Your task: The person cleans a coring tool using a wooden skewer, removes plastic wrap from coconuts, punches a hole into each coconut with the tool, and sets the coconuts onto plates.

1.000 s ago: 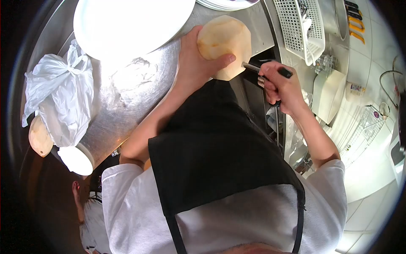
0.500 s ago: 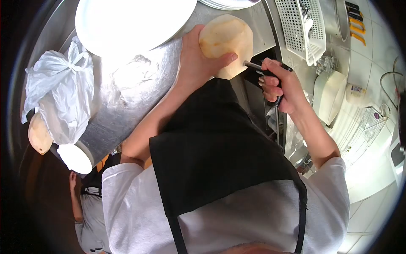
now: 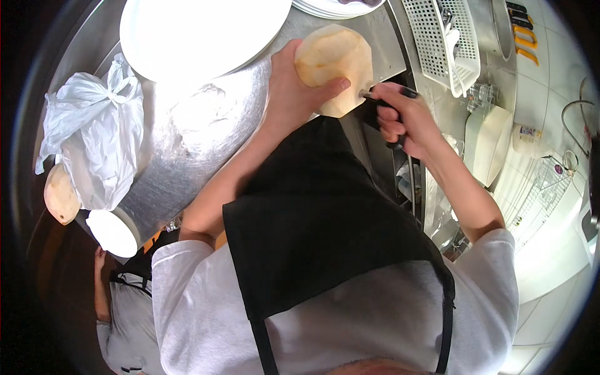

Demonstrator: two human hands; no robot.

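The fingers of the right hand [image 3: 406, 119] are clenched around the black handle of a metal-tipped tool [image 3: 369, 94], its tip against the side of a trimmed coconut [image 3: 334, 59]. The left hand [image 3: 297, 87] grasps that coconut from the side, thumb across its face — at the table's [image 3: 219, 131] edge, near stacked plates [image 3: 340, 10]. Farther left lie a large white platter [image 3: 203, 37], a knotted plastic bag [image 3: 97, 137] and a second coconut [image 3: 62, 195]; to the right — a perforated basket [image 3: 431, 47] holding utensils [image 3: 452, 40].
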